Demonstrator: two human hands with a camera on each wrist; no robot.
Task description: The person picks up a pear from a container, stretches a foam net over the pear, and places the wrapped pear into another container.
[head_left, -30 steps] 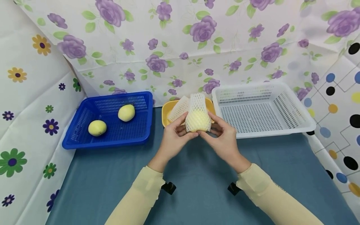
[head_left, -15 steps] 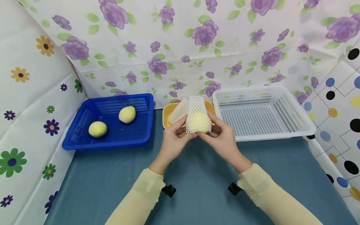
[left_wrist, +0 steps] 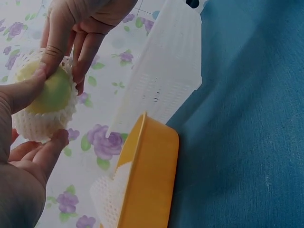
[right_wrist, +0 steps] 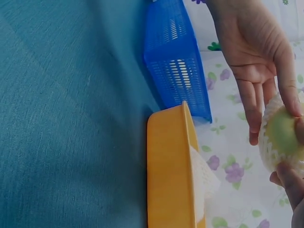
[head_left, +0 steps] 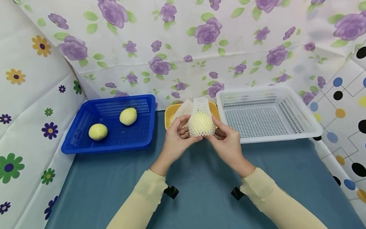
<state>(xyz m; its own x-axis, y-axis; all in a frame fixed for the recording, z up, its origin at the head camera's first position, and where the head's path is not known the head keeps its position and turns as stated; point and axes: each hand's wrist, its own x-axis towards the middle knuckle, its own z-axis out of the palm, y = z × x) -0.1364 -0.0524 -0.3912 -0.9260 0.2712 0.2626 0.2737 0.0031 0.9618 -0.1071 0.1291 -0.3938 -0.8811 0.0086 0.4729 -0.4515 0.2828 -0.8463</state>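
Observation:
A pale yellow-green round fruit (left_wrist: 53, 92) sits inside a white foam net sleeve (head_left: 201, 106), its open end toward me. In the left wrist view the fruit's bare end shows through that opening. My left hand (head_left: 178, 136) grips the netted fruit from the left, thumb at the sleeve's near edge and fingers along its side. From the right, my right hand (head_left: 226, 140) holds it the same way. The sleeve's narrow far end stands up above the fruit. Both hands are raised in front of a yellow container (head_left: 169, 116), which holds other foam net sleeves (head_left: 183, 109).
At the left stands a blue plastic basket (head_left: 137, 135) with two pale yellow fruits, one nearer (head_left: 98, 132) and one farther back (head_left: 128, 116). A white plastic basket (head_left: 271, 121) stands on the right. Blue-green cloth (head_left: 200, 197) covers the table, with patterned curtains (head_left: 160, 38) around it.
The sleeve's near edge now reaches slightly lower over the fruit, and my right thumb has shifted a little to the right. Both hands stay in nearly the same place.

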